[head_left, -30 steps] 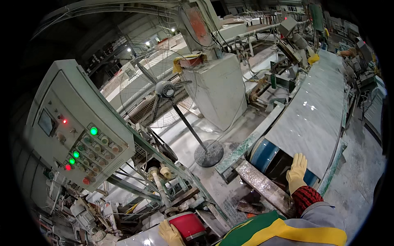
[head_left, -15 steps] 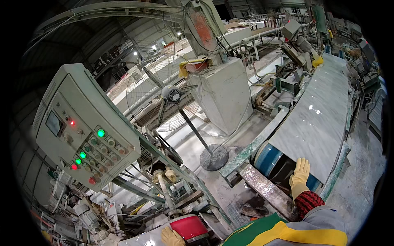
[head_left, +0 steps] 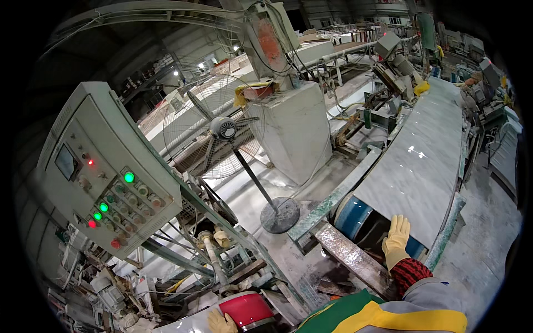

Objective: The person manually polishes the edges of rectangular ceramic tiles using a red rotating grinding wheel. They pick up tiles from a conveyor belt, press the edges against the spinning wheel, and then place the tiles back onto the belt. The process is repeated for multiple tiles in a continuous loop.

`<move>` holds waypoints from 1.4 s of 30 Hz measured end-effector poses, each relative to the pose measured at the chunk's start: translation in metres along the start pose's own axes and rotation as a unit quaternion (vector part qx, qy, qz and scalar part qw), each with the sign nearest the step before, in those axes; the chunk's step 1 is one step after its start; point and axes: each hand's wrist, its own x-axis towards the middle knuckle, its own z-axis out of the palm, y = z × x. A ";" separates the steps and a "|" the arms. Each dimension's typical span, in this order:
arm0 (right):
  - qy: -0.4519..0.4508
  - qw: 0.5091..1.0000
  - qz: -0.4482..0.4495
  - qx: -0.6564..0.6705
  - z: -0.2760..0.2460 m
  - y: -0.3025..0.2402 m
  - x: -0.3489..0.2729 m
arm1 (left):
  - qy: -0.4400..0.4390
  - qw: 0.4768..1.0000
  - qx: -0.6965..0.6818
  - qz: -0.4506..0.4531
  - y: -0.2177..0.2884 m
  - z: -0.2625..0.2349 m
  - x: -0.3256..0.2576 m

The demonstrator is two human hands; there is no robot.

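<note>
In a pale rubber glove, my right hand [head_left: 396,242] lies with straight fingers on the near end of a long grey-white marble slab [head_left: 413,158]. A red-and-black knitted cuff shows at that wrist. The slab rests on a roller conveyor, its near edge over a blue roller [head_left: 352,217]. Down at the lower edge, my left hand [head_left: 221,322], also gloved, sits beside a red roller [head_left: 247,309]. Its fingers look stretched out on or near a pale slab surface [head_left: 186,324]; the frame cuts off the rest of that hand.
A grey control cabinet [head_left: 111,172] with lit green and red buttons stands at left. Behind it, a caged pedestal fan [head_left: 225,129] stands on a round base. A wet metal beam [head_left: 351,252] crosses ahead of me. Machinery lines the slab's far left side.
The view has shifted a little, so the cabinet, fan and rollers appear further left. Both hands keep nearly the same places at the slab's end and the red roller.
</note>
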 end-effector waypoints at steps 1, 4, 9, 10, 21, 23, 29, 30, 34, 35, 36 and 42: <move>-0.006 1.000 0.000 0.002 -0.004 0.002 -0.001 | 0.002 1.000 -0.001 -0.004 0.006 -0.002 -0.002; 0.020 1.000 -0.021 -0.001 0.016 0.015 0.002 | 0.076 0.997 -0.013 0.011 0.001 0.012 -0.001; 0.027 0.999 -0.034 -0.003 0.016 0.015 -0.002 | 0.117 0.992 0.010 -0.053 0.045 -0.025 -0.035; 0.028 0.999 -0.033 -0.002 0.016 0.015 -0.003 | 0.131 0.990 0.018 -0.046 0.037 -0.011 -0.030; 0.020 0.999 -0.030 -0.006 0.019 0.013 -0.004 | 0.071 0.995 0.005 -0.068 0.039 -0.024 -0.035; 0.027 0.999 -0.033 -0.011 0.021 0.014 -0.004 | 0.177 0.984 0.017 -0.020 0.018 0.000 -0.028; 0.035 0.999 -0.040 -0.013 0.023 0.014 -0.006 | 0.207 0.978 0.019 -0.004 0.010 0.009 -0.027; 0.034 0.999 -0.038 -0.014 0.023 0.015 -0.006 | 0.212 0.977 0.002 0.004 0.013 0.006 -0.029; 0.032 0.999 -0.033 -0.004 0.019 0.014 -0.008 | 0.207 0.977 -0.044 0.018 0.030 -0.018 -0.049; 0.032 0.999 -0.033 0.001 0.020 0.013 -0.008 | 0.201 0.978 -0.049 0.016 0.031 -0.020 -0.051; 0.034 0.999 -0.033 0.005 0.020 0.012 -0.008 | 0.197 0.980 -0.033 0.004 0.028 -0.016 -0.049; 0.024 0.999 -0.027 -0.004 0.017 0.010 -0.008 | 0.158 0.987 0.010 -0.028 0.017 0.000 -0.039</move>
